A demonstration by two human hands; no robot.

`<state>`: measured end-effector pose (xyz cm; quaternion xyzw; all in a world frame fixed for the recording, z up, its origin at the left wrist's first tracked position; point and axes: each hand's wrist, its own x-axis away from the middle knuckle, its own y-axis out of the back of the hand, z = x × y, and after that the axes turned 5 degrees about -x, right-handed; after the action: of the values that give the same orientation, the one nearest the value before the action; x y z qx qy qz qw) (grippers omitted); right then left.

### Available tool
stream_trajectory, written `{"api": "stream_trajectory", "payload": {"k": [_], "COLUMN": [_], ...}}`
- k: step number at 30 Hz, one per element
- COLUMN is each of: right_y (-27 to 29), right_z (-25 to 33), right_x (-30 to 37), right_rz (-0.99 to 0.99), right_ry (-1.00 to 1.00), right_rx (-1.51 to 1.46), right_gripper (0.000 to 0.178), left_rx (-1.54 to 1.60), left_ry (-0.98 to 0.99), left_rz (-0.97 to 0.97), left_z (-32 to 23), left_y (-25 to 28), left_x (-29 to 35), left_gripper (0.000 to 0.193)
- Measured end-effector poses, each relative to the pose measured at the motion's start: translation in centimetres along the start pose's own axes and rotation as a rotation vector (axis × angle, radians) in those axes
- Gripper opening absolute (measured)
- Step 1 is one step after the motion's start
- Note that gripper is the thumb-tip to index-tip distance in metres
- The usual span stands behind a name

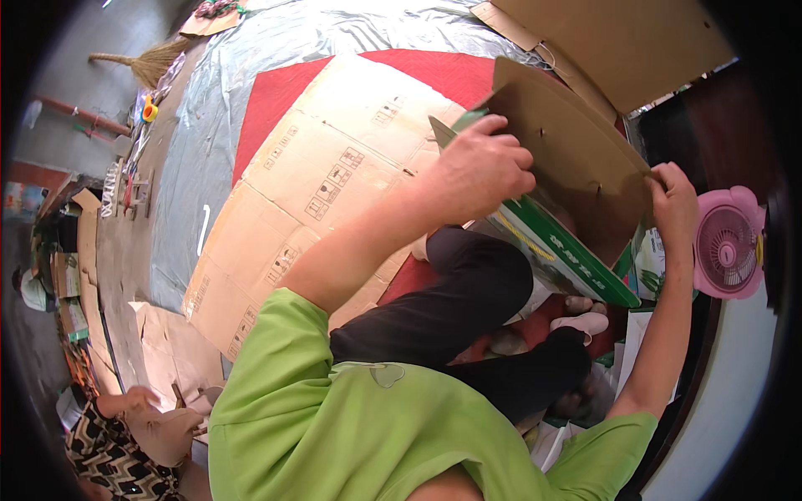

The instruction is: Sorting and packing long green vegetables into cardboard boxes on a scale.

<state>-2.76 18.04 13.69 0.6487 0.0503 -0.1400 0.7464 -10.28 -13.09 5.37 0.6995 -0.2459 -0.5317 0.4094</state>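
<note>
A green printed cardboard box (576, 255) with a plain brown inside stands tilted in front of me on the right, its top open. My left hand (489, 163) is closed at its near left corner, by a raised flap; the fingertips are partly hidden. At the right edge of the same box, my right hand (673, 199) pinches the brown cardboard wall between thumb and fingers. To the left of the box, a large flattened cardboard sheet (276, 209) with printed handling symbols lies on a red cloth (251, 117). My bent legs are just below the box.
A pink fan (728, 242) stands close by my right arm. Another large brown carton (626, 42) is at the far right. Silvery plastic sheeting (196, 150) covers the floor, with a straw broom (150, 65) and yellow tape roll (149, 109) beyond. Another person (125, 442) sits at lower left.
</note>
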Motion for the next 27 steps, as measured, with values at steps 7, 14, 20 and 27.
{"api": "stream_trajectory", "payload": {"k": [7,14,20,27], "right_y": [-1.2,-9.1,-18.2,-24.9], "right_z": [10.0,23.4,37.0,47.0], "right_x": [-4.5,-5.3,0.3,11.9], "right_rz": [-0.141,-0.123,0.047,0.413], "right_ry": [0.254,0.443,0.561,0.561], "right_rx": [-0.113,-0.271,-0.377,-0.576], "right_gripper": [0.013,0.017,0.014,0.014], "left_rx": [-0.321,-0.543,-0.588,-0.555], "left_ry": [0.087,0.255,0.533,0.798], "left_rz": [0.003,0.208,0.386,0.569], "left_z": [4.9,7.2,5.3,-0.1], "left_y": [10.0,18.5,23.1,25.1], "left_x": [7.0,19.0,32.5,46.3], "left_gripper": [0.006,0.006,0.005,0.008]}}
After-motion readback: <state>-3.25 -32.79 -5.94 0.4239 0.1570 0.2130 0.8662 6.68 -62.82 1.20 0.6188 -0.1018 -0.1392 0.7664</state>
